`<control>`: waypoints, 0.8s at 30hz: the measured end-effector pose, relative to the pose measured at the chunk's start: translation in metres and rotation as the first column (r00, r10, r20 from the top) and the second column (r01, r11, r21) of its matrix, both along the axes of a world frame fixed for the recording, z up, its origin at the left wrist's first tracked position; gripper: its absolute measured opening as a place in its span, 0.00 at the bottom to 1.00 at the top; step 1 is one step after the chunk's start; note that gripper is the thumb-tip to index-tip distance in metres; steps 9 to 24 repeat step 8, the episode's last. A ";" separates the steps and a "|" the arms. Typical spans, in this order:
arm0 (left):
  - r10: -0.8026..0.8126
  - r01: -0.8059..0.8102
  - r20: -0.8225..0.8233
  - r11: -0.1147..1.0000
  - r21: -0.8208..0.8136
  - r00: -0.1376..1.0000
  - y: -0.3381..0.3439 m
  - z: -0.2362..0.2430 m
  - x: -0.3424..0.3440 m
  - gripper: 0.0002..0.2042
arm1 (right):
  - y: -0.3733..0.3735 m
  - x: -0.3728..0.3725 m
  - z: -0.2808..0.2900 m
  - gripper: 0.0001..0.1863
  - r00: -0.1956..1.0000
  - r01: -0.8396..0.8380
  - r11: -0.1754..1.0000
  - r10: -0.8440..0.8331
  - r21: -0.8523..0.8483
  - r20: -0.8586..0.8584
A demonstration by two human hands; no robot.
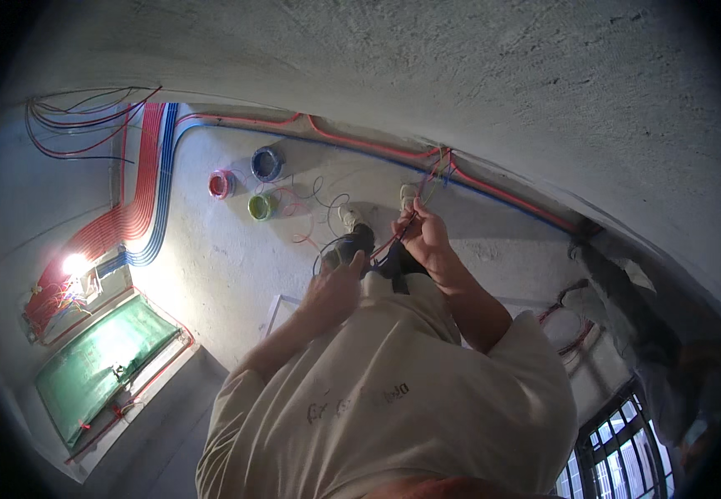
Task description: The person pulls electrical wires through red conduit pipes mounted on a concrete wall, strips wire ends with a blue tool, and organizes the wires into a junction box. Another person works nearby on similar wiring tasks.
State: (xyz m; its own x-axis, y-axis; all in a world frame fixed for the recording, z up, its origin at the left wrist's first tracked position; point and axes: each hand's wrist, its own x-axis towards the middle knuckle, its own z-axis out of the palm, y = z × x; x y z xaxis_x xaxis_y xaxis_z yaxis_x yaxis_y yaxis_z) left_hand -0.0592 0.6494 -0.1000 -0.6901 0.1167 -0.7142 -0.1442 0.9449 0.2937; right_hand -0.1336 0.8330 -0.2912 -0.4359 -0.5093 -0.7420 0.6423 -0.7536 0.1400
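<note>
My right hand is raised in front of my body, its thumb and fingers pinched on thin red and dark electrical wires. Beyond it, wires come out of a red conduit along the foot of the wall. Lower and to the left, my left hand is closed, with a dark wire loop beside its fingers; it seems to grip the wires' near part, though the fingers partly hide this. Loose red and dark strands curl across the floor toward a red wire coil, a blue wire coil and a yellow-green wire coil.
Red conduits and blue conduits run bundled at the left, near a bright lamp. A green covered panel lies below. Dark wires hang at upper left. At lower right is a barred window.
</note>
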 end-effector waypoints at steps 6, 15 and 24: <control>0.051 -0.056 0.152 0.998 0.032 0.987 0.009 -0.044 -0.028 0.34 | 0.040 -0.036 -0.244 0.14 0.982 -0.042 0.942 0.101 0.334 -0.160; 0.001 -0.008 0.121 0.999 0.054 0.993 -0.003 -0.078 -0.036 0.37 | 0.032 -0.032 -0.264 0.13 0.915 0.008 0.963 0.102 0.270 -0.391; 0.001 -0.008 0.121 0.999 0.054 0.993 -0.003 -0.078 -0.036 0.37 | 0.032 -0.032 -0.264 0.13 0.915 0.008 0.963 0.102 0.270 -0.391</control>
